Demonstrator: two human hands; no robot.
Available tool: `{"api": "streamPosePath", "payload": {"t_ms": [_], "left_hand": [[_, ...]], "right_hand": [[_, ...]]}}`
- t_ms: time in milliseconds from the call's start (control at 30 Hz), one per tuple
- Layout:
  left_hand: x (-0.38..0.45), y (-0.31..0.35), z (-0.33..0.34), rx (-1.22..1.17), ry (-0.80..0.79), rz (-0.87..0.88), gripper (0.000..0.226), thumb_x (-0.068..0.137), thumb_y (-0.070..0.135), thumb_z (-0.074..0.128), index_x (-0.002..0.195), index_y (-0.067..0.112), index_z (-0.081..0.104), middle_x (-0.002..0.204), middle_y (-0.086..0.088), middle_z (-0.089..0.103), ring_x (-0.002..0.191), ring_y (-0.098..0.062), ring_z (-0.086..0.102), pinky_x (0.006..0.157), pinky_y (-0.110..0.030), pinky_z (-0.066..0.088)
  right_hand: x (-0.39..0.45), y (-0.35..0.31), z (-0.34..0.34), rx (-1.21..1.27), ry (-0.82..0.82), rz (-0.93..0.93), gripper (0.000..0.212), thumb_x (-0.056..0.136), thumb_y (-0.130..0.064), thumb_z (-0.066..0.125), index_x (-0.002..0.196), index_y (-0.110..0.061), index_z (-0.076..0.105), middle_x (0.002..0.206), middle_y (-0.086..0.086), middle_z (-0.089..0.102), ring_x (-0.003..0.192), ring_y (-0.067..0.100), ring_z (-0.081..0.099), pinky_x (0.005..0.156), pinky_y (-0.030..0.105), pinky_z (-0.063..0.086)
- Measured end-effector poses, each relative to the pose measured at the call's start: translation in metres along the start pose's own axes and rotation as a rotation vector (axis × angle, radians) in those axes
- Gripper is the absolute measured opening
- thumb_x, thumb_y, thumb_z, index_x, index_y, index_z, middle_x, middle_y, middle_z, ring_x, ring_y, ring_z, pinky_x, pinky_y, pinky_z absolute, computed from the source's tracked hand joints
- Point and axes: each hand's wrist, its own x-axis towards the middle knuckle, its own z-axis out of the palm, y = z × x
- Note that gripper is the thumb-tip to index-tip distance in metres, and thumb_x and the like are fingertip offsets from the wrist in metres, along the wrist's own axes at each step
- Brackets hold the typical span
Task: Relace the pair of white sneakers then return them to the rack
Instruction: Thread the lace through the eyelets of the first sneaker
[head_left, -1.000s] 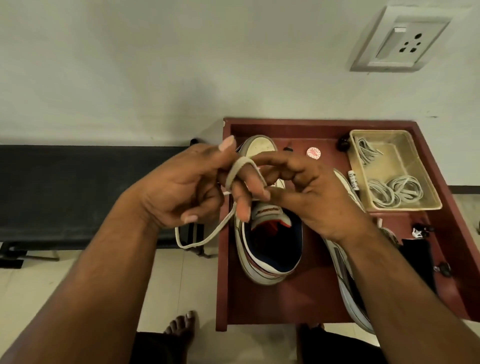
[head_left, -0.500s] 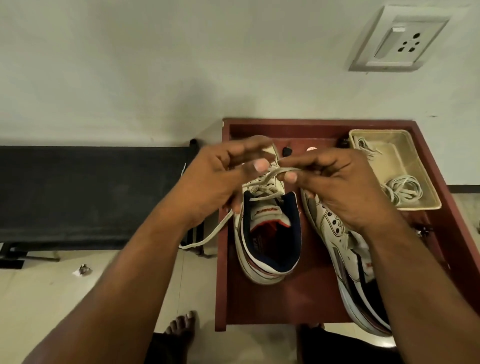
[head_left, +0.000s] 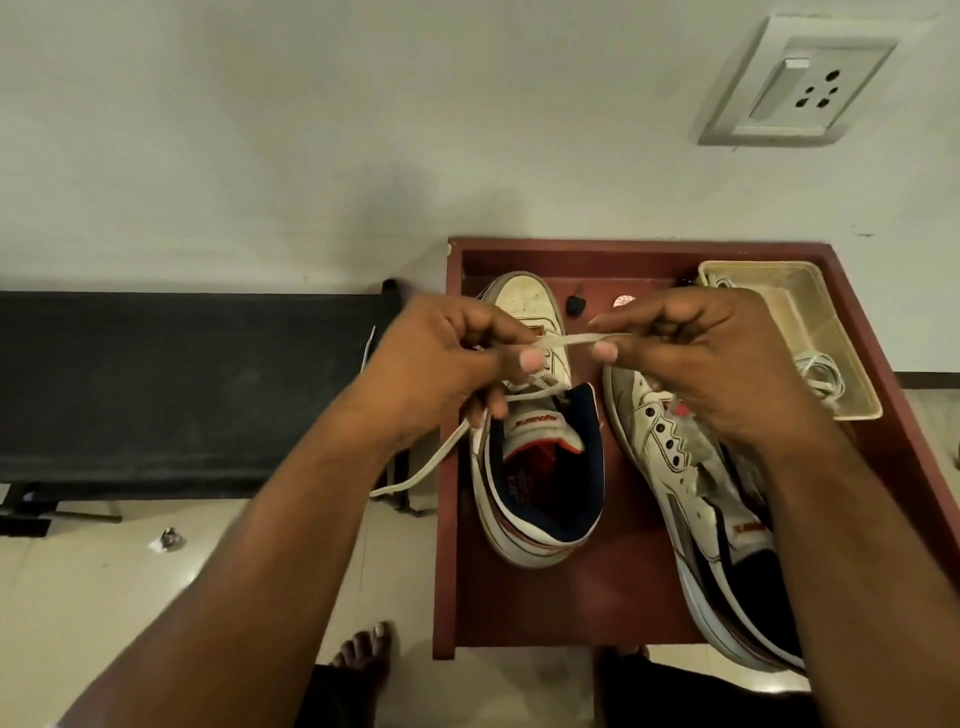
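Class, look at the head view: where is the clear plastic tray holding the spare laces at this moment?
The clear plastic tray sits in the far right corner of the red table, just beyond the right hand.

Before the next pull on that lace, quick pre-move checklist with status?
1. Left hand pinches the lace: ok.
2. Right hand pinches the lace's other side: ok.
3. Lace span between the hands is straight: ok.
4. Left shoe sits flat on the red table: ok.
5. Right shoe laced: not ok, its eyelets are empty.
6. Knot on the left shoe finished: cannot tell, the hands cover it.
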Motion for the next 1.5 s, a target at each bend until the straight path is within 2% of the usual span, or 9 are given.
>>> {"api": "streamPosePath", "payload": {"t_ms": [167,300,433,567,633,733,867,1033,1500], "left_hand": [[0.001,-0.011,-0.038,0.245,0.254,-0.101,0.018,0.084,0.016,0.074,0.101,0.023,0.073,0.084,-0.001,0.074,0.043,-0.007,0.056,0.042,-0.019,0.046],[-0.002,0.001,0.010,0.170,-0.084,0.082,0.053,0.080,0.011,0.079,0.127,0.032,0.064,0.117,0.013,0.068,0.059,0.001,0.061,0.057,-0.014,0.051],[-0.006,0.002,0.031,0.290,0.002,0.263,0.028,0.080,0.008,0.078,0.104,0.023,0.076,0.087,0.021,0.071,0.082,0.009,0.065,0.076,-0.011,0.052],[-0.002,-0.006,0.016,0.407,0.149,0.317,0.025,0.080,0.018,0.079,0.095,0.036,0.074,0.085,0.030,0.066,0.091,0.011,0.062,0.084,-0.011,0.049],[-0.002,-0.009,0.016,0.520,0.161,0.372,0.025,0.078,0.040,0.077,0.102,0.041,0.073,0.094,0.030,0.067,0.104,0.005,0.057,0.097,-0.032,0.046],[-0.001,-0.015,0.025,0.573,0.167,0.439,0.029,0.081,0.051,0.064,0.107,0.040,0.070,0.098,0.031,0.066,0.107,0.002,0.059,0.097,-0.056,0.040],[-0.006,-0.019,0.030,0.570,0.218,0.453,0.019,0.084,0.047,0.062,0.094,0.035,0.073,0.082,0.032,0.063,0.092,0.003,0.062,0.094,-0.057,0.042],[-0.029,-0.034,0.051,0.726,0.439,0.319,0.023,0.083,0.041,0.060,0.089,0.025,0.075,0.089,0.014,0.069,0.104,-0.018,0.060,0.096,-0.060,0.036],[0.003,-0.043,0.048,0.684,0.283,0.414,0.017,0.073,0.042,0.059,0.078,0.031,0.071,0.103,0.025,0.068,0.124,-0.012,0.046,0.105,-0.061,0.020]], "right_hand": [[-0.015,0.006,-0.017,-0.020,0.161,0.077,0.012,0.073,-0.016,0.080,0.082,-0.023,0.079,0.067,0.011,0.069,0.054,0.017,0.050,0.054,0.027,0.045],[-0.038,0.009,0.013,0.071,0.218,0.077,0.019,0.074,-0.003,0.078,0.080,-0.021,0.077,0.073,-0.007,0.074,0.063,0.002,0.065,0.060,0.014,0.049],[-0.044,0.012,0.019,0.199,0.270,0.134,0.018,0.073,-0.001,0.078,0.081,-0.018,0.076,0.070,0.001,0.074,0.062,0.015,0.065,0.059,0.022,0.053],[-0.037,0.013,0.014,0.146,0.253,0.134,0.018,0.073,-0.003,0.079,0.079,-0.020,0.077,0.063,0.006,0.070,0.054,0.012,0.058,0.057,0.022,0.050],[-0.034,0.012,0.021,0.161,0.192,0.138,0.018,0.076,-0.001,0.078,0.081,-0.019,0.076,0.066,0.005,0.072,0.057,0.012,0.061,0.058,0.024,0.052],[-0.032,0.013,0.031,0.249,0.160,0.162,0.017,0.079,0.004,0.073,0.084,-0.012,0.073,0.064,0.001,0.071,0.058,0.010,0.065,0.055,0.020,0.053],[-0.028,0.015,0.022,0.348,0.165,0.245,0.013,0.078,0.003,0.073,0.086,-0.005,0.068,0.064,0.004,0.070,0.057,0.014,0.066,0.055,0.023,0.053],[-0.026,0.032,0.022,-0.064,0.230,0.277,0.007,0.079,-0.023,0.079,0.084,-0.022,0.073,0.071,-0.003,0.071,0.066,0.012,0.067,0.068,0.034,0.057],[-0.027,0.029,0.013,0.413,0.209,0.479,0.022,0.084,0.007,0.067,0.102,-0.005,0.067,0.080,0.013,0.074,0.062,0.017,0.071,0.053,0.026,0.055]]}}
